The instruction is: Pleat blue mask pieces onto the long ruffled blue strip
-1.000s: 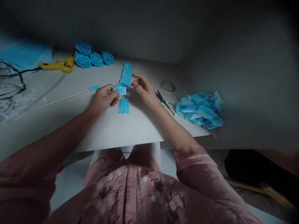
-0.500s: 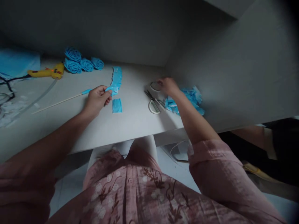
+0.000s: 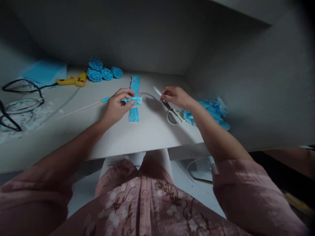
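My left hand (image 3: 119, 103) is closed over the table, pinching a blue paper strip (image 3: 137, 100) between thumb and fingers. A long ruffled blue strip (image 3: 135, 82) lies behind it and a short blue piece (image 3: 134, 115) in front. Left of this hand is a thin wooden stick (image 3: 80, 109) with a blue-wrapped end; whether the hand touches it is hidden. My right hand (image 3: 173, 95) is closed on a thin, pale roll of tape (image 3: 157, 91), turned nearly edge-on and blurred. Just below that hand lie scissors (image 3: 172, 117) with white handles.
Several blue paper roses (image 3: 100, 70) sit by the back wall beside a yellow glue gun (image 3: 72, 80) with a black cord (image 3: 40, 88). Flat blue sheets (image 3: 46, 70) and white scraps (image 3: 27, 114) are at left. Crumpled blue paper (image 3: 214, 109) lies by the right wall.
My right hand has lifted the ring-shaped roll from beside the scissors and brought it closer to my left hand. The left hand still pinches the strip. The view has shifted left.
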`<state>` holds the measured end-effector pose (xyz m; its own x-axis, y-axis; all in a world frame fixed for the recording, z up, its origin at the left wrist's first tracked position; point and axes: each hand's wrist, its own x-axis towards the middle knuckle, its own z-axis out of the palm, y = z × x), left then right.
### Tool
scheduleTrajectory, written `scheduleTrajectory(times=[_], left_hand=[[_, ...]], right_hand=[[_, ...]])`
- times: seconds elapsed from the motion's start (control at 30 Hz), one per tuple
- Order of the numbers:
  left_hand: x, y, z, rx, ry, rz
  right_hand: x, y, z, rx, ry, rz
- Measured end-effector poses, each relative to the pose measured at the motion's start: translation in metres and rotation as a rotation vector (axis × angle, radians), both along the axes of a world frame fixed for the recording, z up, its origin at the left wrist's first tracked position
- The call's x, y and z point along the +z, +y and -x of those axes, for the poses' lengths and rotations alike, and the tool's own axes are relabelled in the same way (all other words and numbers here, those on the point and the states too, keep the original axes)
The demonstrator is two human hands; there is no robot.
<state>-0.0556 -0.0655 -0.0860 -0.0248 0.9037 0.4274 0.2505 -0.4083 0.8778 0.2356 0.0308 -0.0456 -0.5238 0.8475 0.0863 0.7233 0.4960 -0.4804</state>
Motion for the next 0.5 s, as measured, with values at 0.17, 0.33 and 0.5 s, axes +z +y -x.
scheduleTrajectory(times=[0.17, 0.33, 0.5], left_hand=[[0.002, -0.003, 0.002, -0.177, 0.067, -0.066], [-0.014, 0.005, 0.004, -0.236, 0.057, -0.028], [-0.017, 0.003, 0.001, -0.208, 0.068, -0.048]], right_hand=[[0.021, -0.036, 0.045, 0.339, 0.107, -0.007], [0.024, -0.039, 0.052, 0.386, 0.104, -0.002], [0.01, -0.033, 0.044, 0.368, 0.196, -0.215]])
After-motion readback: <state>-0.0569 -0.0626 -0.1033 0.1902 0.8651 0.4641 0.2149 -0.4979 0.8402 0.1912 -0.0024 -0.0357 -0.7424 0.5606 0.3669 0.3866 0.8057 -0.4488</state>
